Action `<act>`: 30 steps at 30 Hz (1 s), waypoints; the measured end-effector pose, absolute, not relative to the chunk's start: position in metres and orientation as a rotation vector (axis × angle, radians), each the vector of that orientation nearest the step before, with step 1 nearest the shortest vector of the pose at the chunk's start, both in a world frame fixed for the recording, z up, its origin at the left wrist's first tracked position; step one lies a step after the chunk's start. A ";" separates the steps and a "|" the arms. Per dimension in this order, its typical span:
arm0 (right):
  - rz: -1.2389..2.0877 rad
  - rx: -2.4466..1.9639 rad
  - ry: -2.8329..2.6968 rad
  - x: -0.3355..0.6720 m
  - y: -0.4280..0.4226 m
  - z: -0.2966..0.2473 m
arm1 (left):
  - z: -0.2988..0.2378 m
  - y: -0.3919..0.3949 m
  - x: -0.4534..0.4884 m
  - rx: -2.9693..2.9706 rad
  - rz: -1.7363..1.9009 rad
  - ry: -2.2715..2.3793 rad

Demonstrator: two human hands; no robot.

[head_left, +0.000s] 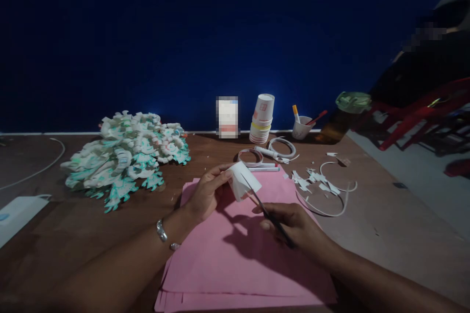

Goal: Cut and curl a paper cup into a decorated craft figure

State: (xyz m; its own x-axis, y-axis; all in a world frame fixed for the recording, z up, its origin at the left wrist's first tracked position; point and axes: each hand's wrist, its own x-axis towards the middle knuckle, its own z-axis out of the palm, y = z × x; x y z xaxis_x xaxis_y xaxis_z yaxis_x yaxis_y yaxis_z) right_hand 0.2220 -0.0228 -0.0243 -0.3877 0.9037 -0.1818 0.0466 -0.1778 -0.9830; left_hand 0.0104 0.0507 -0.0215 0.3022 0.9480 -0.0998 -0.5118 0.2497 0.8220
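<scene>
My left hand (pixel 210 190) grips a white paper cup (pixel 241 183), tilted on its side above a stack of pink paper sheets (pixel 235 264). A pair of scissors (pixel 274 222) is in my right hand (pixel 293 225), fingers closed around the handles. One dark blade lies across the cup's wall; whether it is cutting at this instant I cannot tell. Both hands cast shadows on the pink sheets. Just behind the cup, pens (pixel 262 168) lie at the top edge of the sheets.
Left stands a heap of white paper cut-outs with green drawing (pixel 125 156). At the back are stacked paper cups (pixel 262 120) and a cup holding pens (pixel 302 128). White paper scraps (pixel 316 180) and cut rims (pixel 347 200) lie right, near a green-lidded jar (pixel 340 115). A person sits far right.
</scene>
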 end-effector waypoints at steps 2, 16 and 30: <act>1.629 -1.145 -1.418 0.222 -0.023 -0.026 | -0.023 0.051 0.010 0.766 1.104 0.679; 1.598 -1.131 -1.432 0.218 -0.023 -0.025 | -0.024 0.052 0.009 0.879 1.095 0.664; 1.584 -1.090 -1.514 0.220 -0.022 -0.023 | -0.018 0.047 0.011 0.910 1.038 0.693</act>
State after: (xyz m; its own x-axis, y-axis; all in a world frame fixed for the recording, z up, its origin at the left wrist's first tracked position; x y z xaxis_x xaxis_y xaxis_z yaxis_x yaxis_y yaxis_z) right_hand 0.2198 -0.0225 -0.0232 -0.4177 0.9014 -0.1139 0.0727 -0.0918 -0.9931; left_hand 0.0113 0.0468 -0.0178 0.3646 0.9290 -0.0628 -0.4142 0.2222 0.8827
